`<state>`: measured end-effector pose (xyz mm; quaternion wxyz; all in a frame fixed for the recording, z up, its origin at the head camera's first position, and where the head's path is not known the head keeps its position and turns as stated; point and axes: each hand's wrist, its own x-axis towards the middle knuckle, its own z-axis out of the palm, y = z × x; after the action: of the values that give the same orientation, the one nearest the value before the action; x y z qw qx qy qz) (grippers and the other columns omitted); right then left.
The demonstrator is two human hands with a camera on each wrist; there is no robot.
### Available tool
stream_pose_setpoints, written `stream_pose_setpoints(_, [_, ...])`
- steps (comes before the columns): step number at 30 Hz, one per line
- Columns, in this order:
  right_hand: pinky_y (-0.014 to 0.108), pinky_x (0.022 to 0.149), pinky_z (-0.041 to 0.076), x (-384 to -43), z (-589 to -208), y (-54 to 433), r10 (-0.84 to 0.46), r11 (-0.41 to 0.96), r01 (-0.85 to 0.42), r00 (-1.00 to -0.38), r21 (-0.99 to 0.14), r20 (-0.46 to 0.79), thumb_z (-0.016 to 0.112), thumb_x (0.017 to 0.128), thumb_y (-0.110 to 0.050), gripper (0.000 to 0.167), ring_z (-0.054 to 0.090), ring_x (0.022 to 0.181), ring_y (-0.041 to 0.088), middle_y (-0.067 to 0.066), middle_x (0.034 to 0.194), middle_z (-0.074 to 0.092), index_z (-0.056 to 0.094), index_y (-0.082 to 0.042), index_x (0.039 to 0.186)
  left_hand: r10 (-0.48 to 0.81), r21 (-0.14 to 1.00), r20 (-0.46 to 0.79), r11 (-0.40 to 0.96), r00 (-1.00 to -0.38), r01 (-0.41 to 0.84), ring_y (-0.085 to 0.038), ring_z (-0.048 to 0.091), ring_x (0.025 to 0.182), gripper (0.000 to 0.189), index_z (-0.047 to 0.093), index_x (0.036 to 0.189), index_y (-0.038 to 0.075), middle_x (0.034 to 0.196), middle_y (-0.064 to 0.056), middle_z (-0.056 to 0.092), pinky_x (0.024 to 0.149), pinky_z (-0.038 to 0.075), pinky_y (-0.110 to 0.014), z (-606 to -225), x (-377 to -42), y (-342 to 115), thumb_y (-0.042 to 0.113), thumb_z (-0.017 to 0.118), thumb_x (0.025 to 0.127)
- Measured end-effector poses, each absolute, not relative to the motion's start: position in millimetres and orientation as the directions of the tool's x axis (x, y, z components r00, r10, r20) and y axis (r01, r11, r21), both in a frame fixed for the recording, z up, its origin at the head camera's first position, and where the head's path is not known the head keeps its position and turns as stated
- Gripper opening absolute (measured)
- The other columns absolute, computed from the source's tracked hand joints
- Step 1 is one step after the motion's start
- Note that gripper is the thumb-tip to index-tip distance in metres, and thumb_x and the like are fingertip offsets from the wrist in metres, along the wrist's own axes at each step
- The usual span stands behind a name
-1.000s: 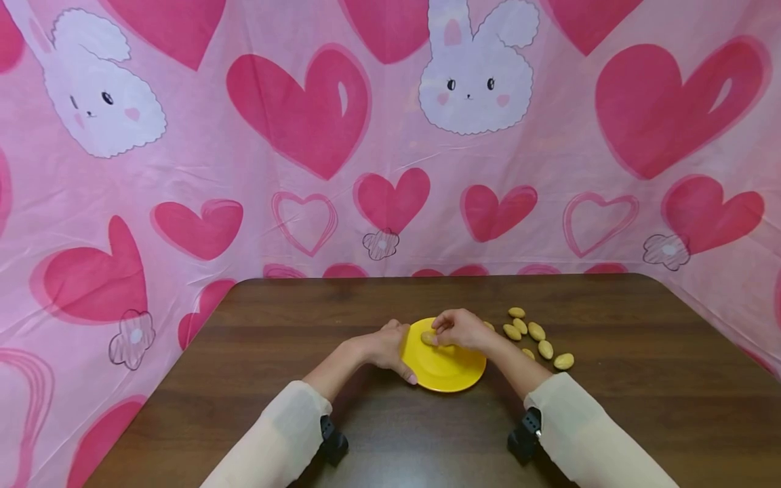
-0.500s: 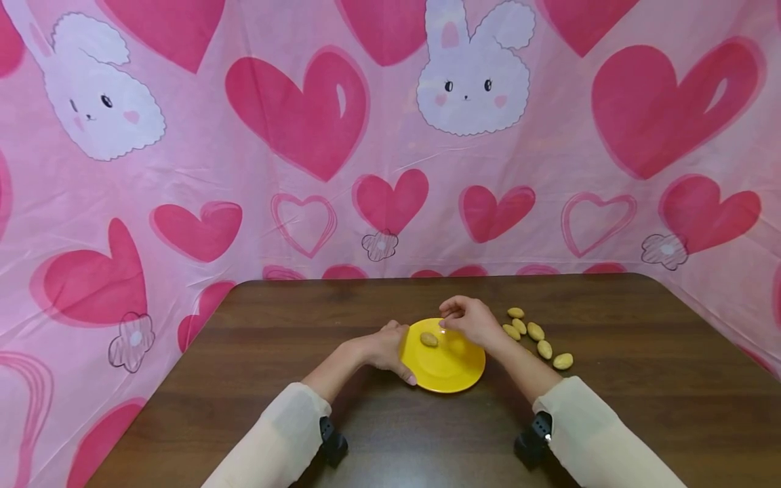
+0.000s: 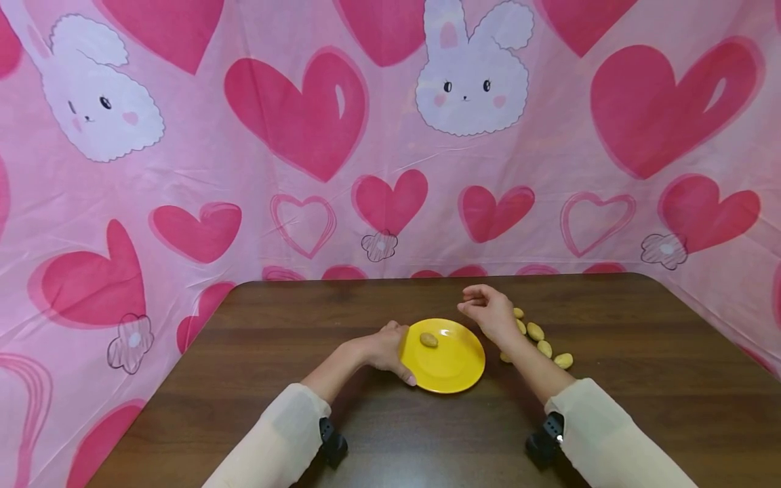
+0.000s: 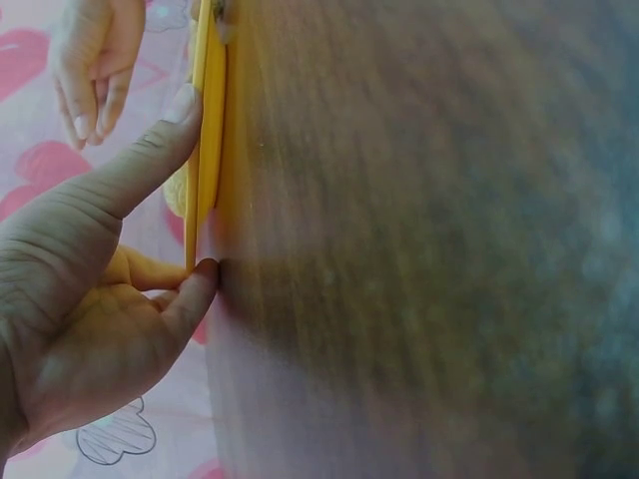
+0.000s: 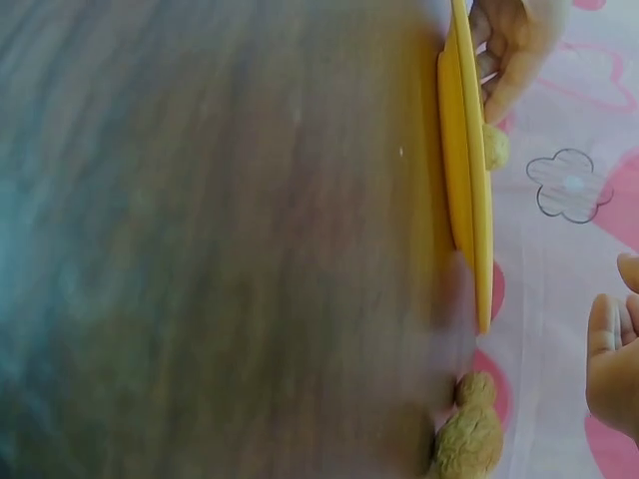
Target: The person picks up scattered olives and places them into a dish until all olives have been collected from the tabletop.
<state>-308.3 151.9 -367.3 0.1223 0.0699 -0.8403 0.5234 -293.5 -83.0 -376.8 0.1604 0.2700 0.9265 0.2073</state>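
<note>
Gripping the yellow plate (image 3: 450, 369), the left hand (image 3: 387, 350) flanks its tan lump (image 3: 429, 339); the right hand (image 3: 491, 316) hovers opposite, loose and empty.

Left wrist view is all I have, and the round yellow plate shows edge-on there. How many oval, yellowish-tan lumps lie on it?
Observer: The head view shows just one lump on the plate.

Operator: Where on the plate does it sit?

Observer: A little to the far left of the middle, as the head camera sees it.

Operator: Any more lumps off the plate?

Observer: Yes, several similar lumps lie to its right on the brown wood-grain table, some partly hidden behind the person's bare right hand and forearm.
</note>
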Motion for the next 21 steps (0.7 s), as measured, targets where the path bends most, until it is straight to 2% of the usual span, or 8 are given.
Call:
stream_pose_setpoints(6, [0.014, 0.066, 0.046, -308.5, -368.1, 161.6, 0.090, 0.443, -0.259, -0.940, -0.859, 0.330, 0.069, 0.081, -0.006, 0.028, 0.060, 0.085, 0.024, 0.020, 0.099, 0.063, 0.061, 0.003, 0.107, 0.561, 0.466, -0.188, 0.773, -0.806, 0.430, -0.018, 0.041, 0.101, 0.092, 0.038, 0.133, 0.000, 0.110, -0.004, 0.041, 0.094, 0.038, -0.032, -377.8, -294.0, -82.7, 0.042, 0.082, 0.064])
stream_pose_setpoints(11, [0.010, 0.064, 0.044, -311.1, -369.3, 171.9, 0.167, 0.463, -0.238, -0.923, -0.854, 0.347, 0.069, 0.081, -0.007, 0.029, 0.059, 0.083, 0.019, 0.018, 0.097, 0.063, 0.061, 0.003, 0.108, 0.560, 0.462, -0.188, 0.776, -0.807, 0.430, -0.018, 0.040, 0.101, 0.093, 0.039, 0.133, 0.000, 0.111, -0.004, 0.041, 0.094, 0.038, -0.032, -377.4, -293.8, -82.5, 0.043, 0.082, 0.063])
stream_pose_setpoints(21, [0.010, 0.061, 0.041, -316.5, -369.7, 194.0, 0.293, 0.492, -0.137, -0.904, -0.860, 0.311, 0.068, 0.084, -0.012, 0.030, 0.059, 0.090, 0.026, 0.019, 0.101, 0.064, 0.060, 0.002, 0.110, 0.562, 0.480, -0.192, 0.769, -0.805, 0.423, -0.018, 0.040, 0.101, 0.092, 0.039, 0.133, 0.001, 0.111, -0.004, 0.041, 0.094, 0.038, -0.032, -376.0, -293.1, -82.6, 0.042, 0.082, 0.063])
